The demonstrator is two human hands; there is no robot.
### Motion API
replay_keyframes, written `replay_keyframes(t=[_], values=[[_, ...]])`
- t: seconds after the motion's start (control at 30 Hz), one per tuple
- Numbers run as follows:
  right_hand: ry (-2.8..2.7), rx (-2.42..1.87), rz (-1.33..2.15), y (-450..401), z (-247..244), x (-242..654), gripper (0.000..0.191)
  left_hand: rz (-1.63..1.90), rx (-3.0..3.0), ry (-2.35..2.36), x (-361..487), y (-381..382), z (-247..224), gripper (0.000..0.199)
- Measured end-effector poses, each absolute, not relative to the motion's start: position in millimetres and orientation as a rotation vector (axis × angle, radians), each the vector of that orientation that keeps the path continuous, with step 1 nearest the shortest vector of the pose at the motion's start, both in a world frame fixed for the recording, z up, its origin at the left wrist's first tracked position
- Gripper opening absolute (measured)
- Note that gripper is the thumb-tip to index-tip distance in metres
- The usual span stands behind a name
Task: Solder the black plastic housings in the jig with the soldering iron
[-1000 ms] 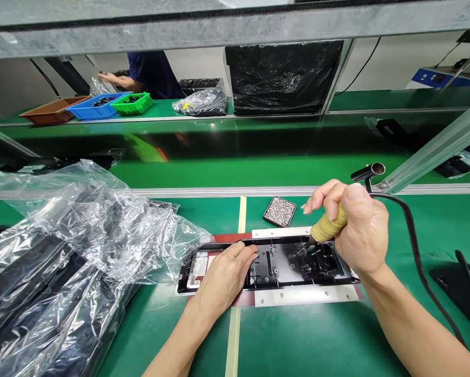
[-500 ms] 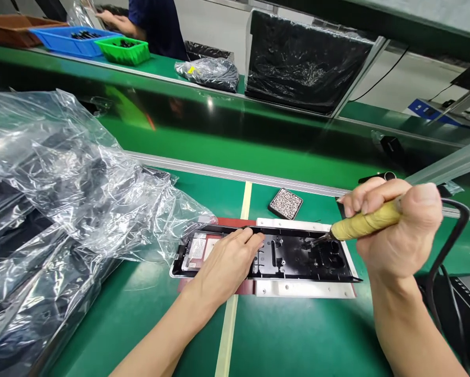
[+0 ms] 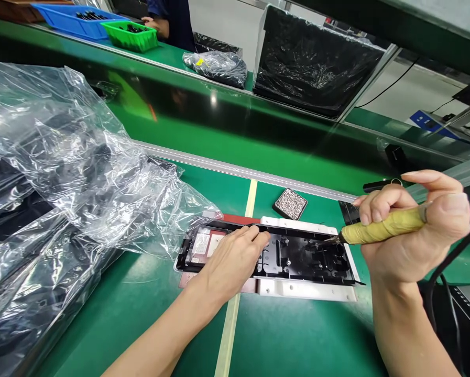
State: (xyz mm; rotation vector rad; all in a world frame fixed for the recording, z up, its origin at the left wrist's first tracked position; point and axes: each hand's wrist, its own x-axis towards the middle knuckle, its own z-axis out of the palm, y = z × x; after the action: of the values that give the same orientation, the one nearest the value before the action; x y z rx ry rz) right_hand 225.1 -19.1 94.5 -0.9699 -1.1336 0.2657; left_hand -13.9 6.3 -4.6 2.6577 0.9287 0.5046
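Observation:
A long black plastic casing [image 3: 297,262] lies open side up on a fixture with white blocks [image 3: 305,289] along both long sides. My left hand [image 3: 235,256] is closed on the casing's middle, fingers bent and held together; its thumb and fingertips are hidden. In my right hand [image 3: 411,235] is a soldering iron [image 3: 380,228] with a yellow wrapped handle and a black cord, its index finger raised. The iron's metal tip points down left into the casing's right part; whether it touches cannot be made out. Behind the casing stands a small black box of tiny silvery pieces [image 3: 292,203].
Clear plastic sheeting [image 3: 101,173] over dark parts covers the left side, reaching the casing's corner. The iron's cord [image 3: 452,256] runs down the right, by a dark slotted unit [image 3: 462,314]. On the back shelf are blue [image 3: 65,21] and green bins [image 3: 130,37]; a co-worker [image 3: 175,23] is behind.
The camera view has shifted slightly. My right hand has tilted, lifting its index finger off the iron, while the tip stays over the casing. My left hand keeps its place.

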Motion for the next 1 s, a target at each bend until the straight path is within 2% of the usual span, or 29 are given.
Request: replay_keyframes(t=[0.6, 0.83, 1.0], values=[[-1.105, -1.041, 0.330, -24.7, 103.6, 215.9, 0.016, 0.496, 2.670, 0.961, -15.2, 6.3, -9.1, 0.028], [-1.118, -1.054, 0.364, -26.4, 101.3, 216.3, 0.018, 0.556, 2.689, 0.956, -14.2, 5.6, -10.1, 0.027], [-1.149, -1.051, 0.395, -27.3, 99.4, 214.3, 0.026, 0.568, 2.702, 0.960, -14.9, 5.9, -12.0, 0.023]])
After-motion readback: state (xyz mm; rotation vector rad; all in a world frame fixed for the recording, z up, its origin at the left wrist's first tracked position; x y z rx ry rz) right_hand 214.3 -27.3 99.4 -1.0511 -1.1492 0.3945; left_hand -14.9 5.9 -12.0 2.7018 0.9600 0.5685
